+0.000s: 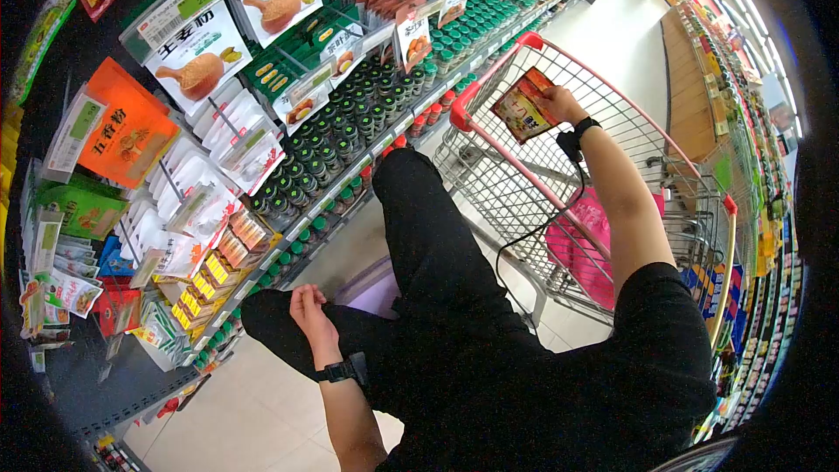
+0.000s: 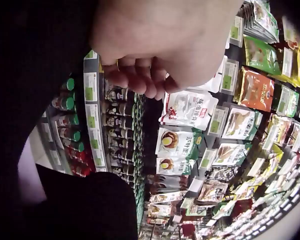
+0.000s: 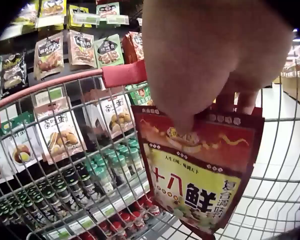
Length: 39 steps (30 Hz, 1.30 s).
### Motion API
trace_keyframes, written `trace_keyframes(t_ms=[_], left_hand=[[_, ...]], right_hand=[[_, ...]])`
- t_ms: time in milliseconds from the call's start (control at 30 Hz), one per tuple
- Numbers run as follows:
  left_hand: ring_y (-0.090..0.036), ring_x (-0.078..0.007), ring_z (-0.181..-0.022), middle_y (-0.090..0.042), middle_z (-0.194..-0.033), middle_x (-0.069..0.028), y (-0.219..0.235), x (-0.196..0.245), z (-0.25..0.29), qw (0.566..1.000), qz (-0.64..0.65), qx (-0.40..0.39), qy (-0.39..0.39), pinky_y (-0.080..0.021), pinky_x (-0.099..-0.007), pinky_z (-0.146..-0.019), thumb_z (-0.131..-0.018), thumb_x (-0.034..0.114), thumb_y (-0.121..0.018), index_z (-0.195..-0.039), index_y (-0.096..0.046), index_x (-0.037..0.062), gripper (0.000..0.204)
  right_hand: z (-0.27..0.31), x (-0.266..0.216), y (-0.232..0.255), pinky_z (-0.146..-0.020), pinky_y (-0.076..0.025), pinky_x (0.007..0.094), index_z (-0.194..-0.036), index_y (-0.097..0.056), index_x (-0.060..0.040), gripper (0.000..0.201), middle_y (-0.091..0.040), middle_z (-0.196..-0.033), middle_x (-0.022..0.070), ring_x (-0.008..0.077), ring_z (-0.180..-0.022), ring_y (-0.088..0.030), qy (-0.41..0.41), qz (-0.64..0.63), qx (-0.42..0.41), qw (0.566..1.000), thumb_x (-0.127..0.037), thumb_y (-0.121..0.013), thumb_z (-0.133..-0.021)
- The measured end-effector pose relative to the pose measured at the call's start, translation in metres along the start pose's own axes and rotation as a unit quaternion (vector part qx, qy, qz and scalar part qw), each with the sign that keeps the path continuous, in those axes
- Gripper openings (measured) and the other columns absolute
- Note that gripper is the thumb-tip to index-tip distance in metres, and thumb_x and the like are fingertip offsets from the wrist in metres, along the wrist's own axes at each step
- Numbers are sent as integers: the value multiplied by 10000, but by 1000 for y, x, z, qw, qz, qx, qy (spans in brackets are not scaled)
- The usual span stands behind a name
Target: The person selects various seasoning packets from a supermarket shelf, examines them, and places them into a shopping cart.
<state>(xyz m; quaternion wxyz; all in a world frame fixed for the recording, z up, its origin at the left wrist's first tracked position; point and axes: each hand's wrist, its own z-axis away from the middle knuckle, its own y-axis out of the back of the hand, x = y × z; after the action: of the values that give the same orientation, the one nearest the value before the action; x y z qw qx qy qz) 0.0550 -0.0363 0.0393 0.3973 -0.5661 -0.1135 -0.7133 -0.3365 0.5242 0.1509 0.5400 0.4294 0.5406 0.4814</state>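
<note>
Glossy red-and-yellow flat foil seasoning packet (image 3: 200, 175) hangs pinched in right hand (image 1: 559, 105) above wire trolley (image 1: 612, 131); left hand (image 1: 310, 310), fingers loosely curled, holds nothing.

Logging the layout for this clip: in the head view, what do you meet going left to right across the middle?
Orange hanging packet → green-capped spice jars → red seasoning packet pinched by the right hand → pink bag in the cart → cart's far rim.

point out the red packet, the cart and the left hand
packet (image 3: 200, 175), right wrist view, front label
cart (image 1: 498, 79), head view, red top rail
left hand (image 1: 310, 310), head view, back of hand
</note>
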Motion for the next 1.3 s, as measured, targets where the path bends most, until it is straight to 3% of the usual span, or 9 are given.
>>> trace_keyframes(t_ms=[67, 333, 567, 1000, 1133, 1300], left_hand=[[-500, -85, -679, -588, -792, -10, 1, -1, 0, 1000, 10, 13, 0, -404, -236, -627, -957, 148, -582, -865, -596, 52, 133], [-493, -89, -674, -571, -791, -9, -1, -4, -3, 1000, -28, -12, 1, -401, -238, -621, -958, 162, -581, -879, -593, 60, 130], [-485, -94, -665, -557, -779, -3, -6, -1, -2, 997, -70, -18, 5, -400, -245, -617, -964, 180, -573, -840, -587, 72, 165], [-493, -78, -654, -565, -757, 6, -4, -6, -4, 998, -64, -5, 5, -410, -228, -603, -954, 140, -575, -845, -598, 56, 139], [-491, -76, -654, -559, -736, 11, -7, -3, -3, 998, -70, -3, 8, -403, -224, -601, -953, 139, -572, -835, -599, 56, 147], [-494, -96, -667, -573, -777, 2, -3, -8, -6, 997, -76, -24, 7, -406, -249, -608, -953, 174, -585, -871, -603, 61, 140]], right_hand=[[2, -4, -2, -743, -513, 418, -1000, -685, -34, 321, -677, -864, 215, 356, -819, -663, -46, -25, 19, 998, -319, -636, -861], [-7, 5, -12, -763, -521, 425, -1087, -681, -85, 308, -685, -921, 201, 361, -863, -664, -32, 37, 43, 998, -289, -624, -863], [-1, -8, -2, -772, -523, 452, -1054, -681, -80, 339, -684, -934, 208, 374, -885, -661, -65, 50, 38, 996, -357, -599, -877], [8, -31, 22, -809, -535, 453, -1075, -676, -103, 301, -690, -998, 188, 357, -930, -666, -92, 30, 33, 995, -303, -600, -863], [5, -25, 36, -775, -538, 453, -959, -680, -54, 276, -700, -932, 174, 353, -884, -672, -71, 47, 122, 989, -282, -598, -828], [1, -39, 69, -737, -538, 431, -873, -681, -23, 252, -695, -836, 177, 338, -787, -684, 0, -58, 209, 976, -255, -592, -827]])
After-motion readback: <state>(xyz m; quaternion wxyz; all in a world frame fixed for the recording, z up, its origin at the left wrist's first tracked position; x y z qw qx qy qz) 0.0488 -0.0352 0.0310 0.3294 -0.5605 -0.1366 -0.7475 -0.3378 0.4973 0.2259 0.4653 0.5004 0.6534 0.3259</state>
